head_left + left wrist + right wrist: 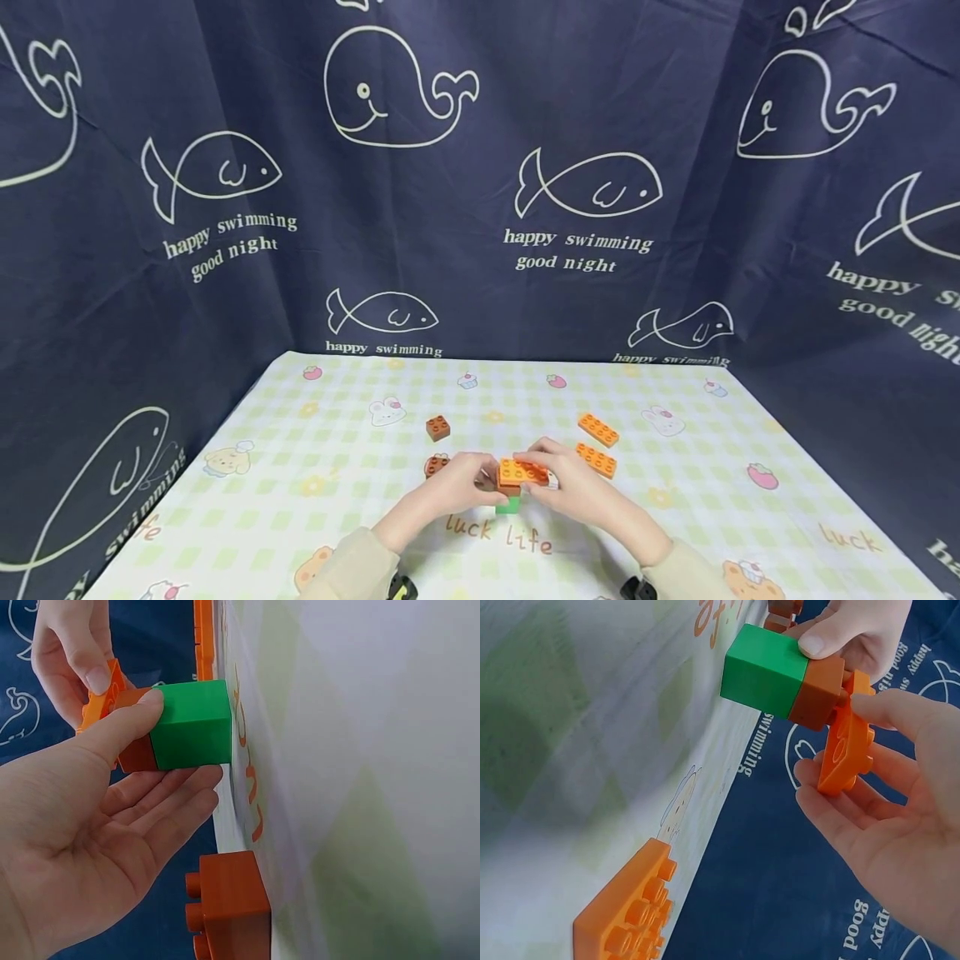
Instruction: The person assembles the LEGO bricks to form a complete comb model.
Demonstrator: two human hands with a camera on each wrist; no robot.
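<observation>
A green toy building brick (507, 507) stands on the tablecloth with a brown brick (816, 696) stacked on it. My left hand (467, 483) holds this stack, thumb on one side near the joint between the two colours, fingers on the other. Over the brown brick sits a thin orange brick (517, 472), which my right hand (564, 482) pinches between thumb and fingers. In the right wrist view, the orange brick (846, 750) is tilted against the brown brick's studs, and one end sticks out past it. Whether the studs are engaged I cannot tell.
Two orange bricks lie right of the hands, one farther back (597, 429) and one nearer (597, 460). On the left are a brown brick (438, 428) and another brown brick (437, 465) partly behind the left hand. A dark blue curtain (480, 208) hangs behind the table.
</observation>
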